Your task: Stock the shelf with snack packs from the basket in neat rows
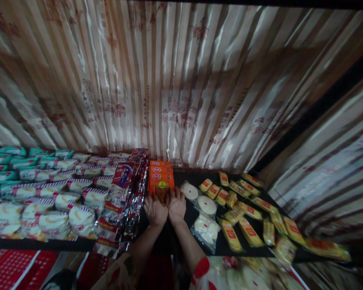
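Orange snack boxes (161,177) stand in a short row at the middle of the black shelf, and the nearest one has a yellow-green label and a picture of brown sticks. My left hand (155,209) has its fingers against the lower left of that front box. Close beside it, my right hand (176,204) holds the lower right, so the box sits between both hands. Dark red foil packets (116,193) lie just left of the boxes. To the right are round white cakes (207,205) in clear wrappers.
White packs with striped edges (54,197) fill the left side, with green packs (6,161) beyond them. Yellow packets (249,231) lie scattered on the right. A printed plastic curtain (181,80) hangs behind. Below the shelf edge are a red basket (15,266) and bagged round items (248,278).
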{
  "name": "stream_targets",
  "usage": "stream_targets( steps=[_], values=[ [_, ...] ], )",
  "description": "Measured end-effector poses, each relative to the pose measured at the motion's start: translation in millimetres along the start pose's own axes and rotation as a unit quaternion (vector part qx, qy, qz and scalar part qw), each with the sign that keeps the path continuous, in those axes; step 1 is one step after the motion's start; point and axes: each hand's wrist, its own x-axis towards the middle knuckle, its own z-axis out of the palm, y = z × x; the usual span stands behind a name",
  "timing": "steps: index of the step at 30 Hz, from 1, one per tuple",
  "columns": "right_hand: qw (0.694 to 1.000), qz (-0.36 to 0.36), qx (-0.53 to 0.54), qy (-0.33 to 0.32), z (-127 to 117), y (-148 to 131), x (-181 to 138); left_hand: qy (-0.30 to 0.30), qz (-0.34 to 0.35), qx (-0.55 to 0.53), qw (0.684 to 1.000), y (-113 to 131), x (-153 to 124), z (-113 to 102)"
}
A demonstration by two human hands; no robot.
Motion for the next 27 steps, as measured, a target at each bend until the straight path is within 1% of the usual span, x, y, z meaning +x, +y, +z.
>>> stream_targets(
  steps=[2, 4, 6, 8, 11, 13, 16, 18, 19, 21, 22, 23, 25, 27],
  values=[
    [1.000, -0.017, 0.005, 0.018, 1, 2, -1, 0.002, 0.000, 0.017, 1.000, 2, -3, -1],
    [0.998, -0.045, 0.025, 0.041, 1, 4, -4, 0.011, 0.018, 0.017, 1.000, 3, -9, -6],
    [0.994, -0.074, 0.057, 0.062, -1, 3, -11, 0.017, 0.053, -0.014, 0.998, 2, -17, -14],
    [0.987, -0.097, 0.100, 0.075, -4, 0, -24, 0.010, 0.098, -0.069, 0.993, -3, -30, -24],
    [0.976, -0.117, 0.172, 0.070, -8, -6, -56, -0.019, 0.140, -0.155, 0.978, -22, -59, -35],
    [0.968, -0.126, 0.214, 0.047, -7, -11, -86, -0.044, 0.132, -0.197, 0.970, -42, -83, -39],
    [0.957, -0.149, 0.251, 0.002, -3, -16, -139, -0.079, 0.095, -0.241, 0.963, -81, -123, -43],
    [0.952, -0.172, 0.251, -0.035, 1, -20, -173, -0.095, 0.082, -0.249, 0.960, -109, -147, -44],
    [0.952, -0.179, 0.240, -0.058, 4, -22, -187, -0.106, 0.083, -0.242, 0.961, -123, -157, -44],
    [0.958, -0.175, 0.187, -0.125, 12, -28, -208, -0.125, 0.055, -0.223, 0.965, -149, -171, -44],
    [0.960, -0.167, 0.149, -0.167, 17, -32, -214, -0.145, 0.027, -0.211, 0.966, -160, -174, -43],
    [0.958, -0.158, 0.108, -0.214, 23, -36, -217, -0.167, -0.015, -0.196, 0.966, -170, -175, -42],
    [0.939, -0.140, 0.035, -0.312, 37, -44, -218, -0.209, -0.113, -0.162, 0.958, -187, -172, -38],
    [0.915, -0.128, -0.006, -0.383, 51, -49, -214, -0.226, -0.189, -0.140, 0.945, -199, -163, -33]
  ],
)
